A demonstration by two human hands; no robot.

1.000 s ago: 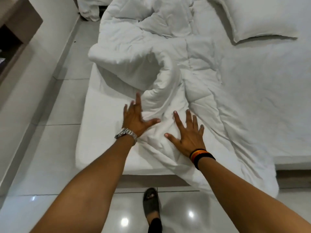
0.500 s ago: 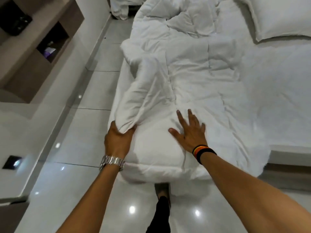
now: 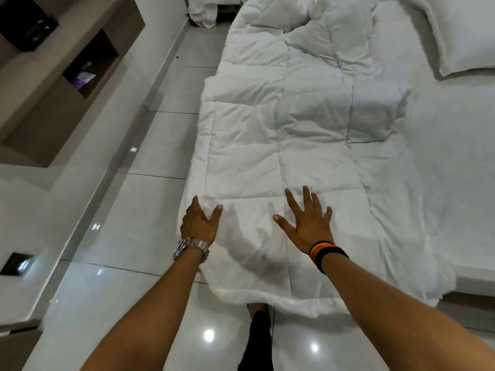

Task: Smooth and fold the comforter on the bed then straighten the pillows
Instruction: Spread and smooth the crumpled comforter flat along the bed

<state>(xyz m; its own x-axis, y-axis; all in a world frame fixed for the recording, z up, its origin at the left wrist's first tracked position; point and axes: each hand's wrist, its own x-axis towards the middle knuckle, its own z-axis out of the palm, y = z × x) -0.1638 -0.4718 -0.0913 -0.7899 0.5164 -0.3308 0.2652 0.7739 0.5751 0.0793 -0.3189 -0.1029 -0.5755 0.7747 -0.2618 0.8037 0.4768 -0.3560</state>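
Observation:
A white quilted comforter [image 3: 300,124] lies spread along the left side of the bed [image 3: 442,162], its near end hanging over the foot. My left hand [image 3: 198,223], with a metal watch, rests at the comforter's left edge, fingers spread over the side. My right hand [image 3: 308,223], with dark wristbands, lies flat and open on top of the comforter. A white pillow [image 3: 460,30] sits at the top right, partly cut off. The comforter's far end is still rumpled.
Glossy tiled floor [image 3: 139,236] runs along the bed's left side. A wall unit with open shelves [image 3: 67,84] stands at the left. White linen [image 3: 206,9] is piled on the floor at the far end. My leg [image 3: 257,341] stands at the bed's foot.
The bunched fold of comforter that my left hand held has been pulled out flat toward the left edge. My left hand has let go and now rests open on the edge.

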